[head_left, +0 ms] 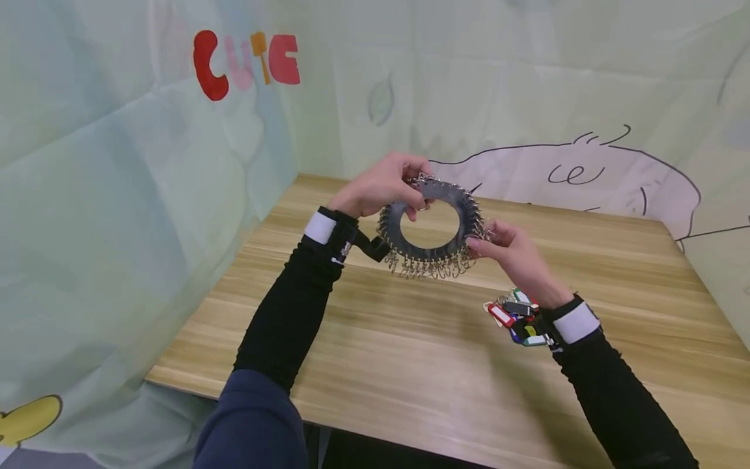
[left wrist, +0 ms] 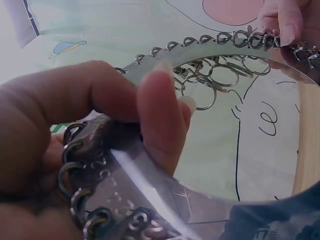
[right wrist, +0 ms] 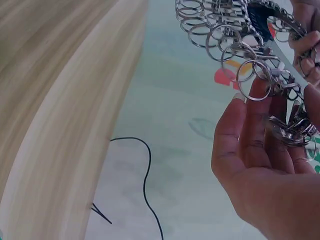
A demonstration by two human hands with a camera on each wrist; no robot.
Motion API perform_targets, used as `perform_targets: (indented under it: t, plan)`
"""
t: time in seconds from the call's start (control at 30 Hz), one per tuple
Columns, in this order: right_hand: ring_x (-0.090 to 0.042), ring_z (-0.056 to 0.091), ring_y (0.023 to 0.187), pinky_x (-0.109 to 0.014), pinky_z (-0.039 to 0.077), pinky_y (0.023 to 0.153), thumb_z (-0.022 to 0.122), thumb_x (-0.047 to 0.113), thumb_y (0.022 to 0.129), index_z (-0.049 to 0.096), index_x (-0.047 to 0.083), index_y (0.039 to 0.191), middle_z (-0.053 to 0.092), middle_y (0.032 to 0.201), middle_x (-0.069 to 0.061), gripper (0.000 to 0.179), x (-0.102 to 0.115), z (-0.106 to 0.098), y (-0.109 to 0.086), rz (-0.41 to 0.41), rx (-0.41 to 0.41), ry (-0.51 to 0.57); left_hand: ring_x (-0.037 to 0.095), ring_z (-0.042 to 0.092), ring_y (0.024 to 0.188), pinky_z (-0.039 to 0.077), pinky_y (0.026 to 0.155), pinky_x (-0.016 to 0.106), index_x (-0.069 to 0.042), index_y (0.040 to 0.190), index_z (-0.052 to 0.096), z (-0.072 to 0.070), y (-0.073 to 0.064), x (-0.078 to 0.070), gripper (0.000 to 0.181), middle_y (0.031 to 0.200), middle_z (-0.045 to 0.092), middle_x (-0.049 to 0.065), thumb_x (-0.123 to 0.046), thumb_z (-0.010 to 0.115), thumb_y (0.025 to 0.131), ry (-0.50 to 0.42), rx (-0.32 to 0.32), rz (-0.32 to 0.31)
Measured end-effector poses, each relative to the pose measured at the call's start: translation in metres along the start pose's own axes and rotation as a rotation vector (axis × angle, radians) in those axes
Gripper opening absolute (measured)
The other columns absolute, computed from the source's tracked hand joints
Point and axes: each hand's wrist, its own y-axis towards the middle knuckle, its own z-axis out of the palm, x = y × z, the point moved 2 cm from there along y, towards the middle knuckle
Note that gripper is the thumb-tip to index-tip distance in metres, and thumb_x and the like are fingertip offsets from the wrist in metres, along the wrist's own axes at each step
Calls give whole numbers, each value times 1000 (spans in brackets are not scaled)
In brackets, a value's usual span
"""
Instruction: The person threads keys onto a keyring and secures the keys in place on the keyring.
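A flat, shiny metal ring with small key rings and clasps hung all round its outer edge is held up above the table. My left hand pinches its upper left part, the thumb on the flat face in the left wrist view. At the ring's right side, my right hand grips the edge between thumb and fingers. Several loose key rings dangle over the right fingers in the right wrist view. A small pile of coloured key tags lies on the table under the right wrist.
The wood-grain table reaches back to a pale cloth backdrop with printed letters and line drawings. More of the cloth hangs along the left side. The table's front edge runs below the forearms.
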Motion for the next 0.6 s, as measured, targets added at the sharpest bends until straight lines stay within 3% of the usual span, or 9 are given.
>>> perform_targets:
  t: [0.23, 0.37, 0.5, 0.6]
  plan:
    - [-11, 69, 85, -24, 53, 86, 62, 10, 93, 63, 11, 106, 72, 92, 4, 13, 2, -16, -7, -35, 17, 85, 22, 62, 67, 56, 58, 31, 2, 103, 59, 4, 5, -4, 30, 91, 64, 19, 18, 54, 78, 13, 17, -11]
    - [-10, 67, 94, -30, 49, 96, 62, 13, 93, 54, 12, 123, 70, 104, 4, 32, -3, -19, -9, 25, 24, 66, 21, 61, 69, 57, 58, 30, 2, 103, 59, 11, 13, -7, 30, 91, 64, 19, 18, 56, 76, 7, 48, -16]
    - [-8, 56, 117, -42, 29, 113, 61, 14, 94, 46, 13, 139, 58, 131, 2, 48, -12, -9, -5, 86, 127, 69, 21, 61, 69, 57, 58, 30, 3, 100, 59, 16, 16, -9, 29, 87, 64, 16, 18, 56, 76, -4, 54, 8]
    - [-9, 50, 125, -37, 26, 114, 54, 4, 95, 53, 6, 135, 51, 140, 0, 40, -18, 4, -1, 67, 240, 194, 21, 61, 66, 57, 59, 31, 3, 100, 59, 19, 17, -11, 27, 86, 64, 16, 18, 55, 77, -25, 52, 35]
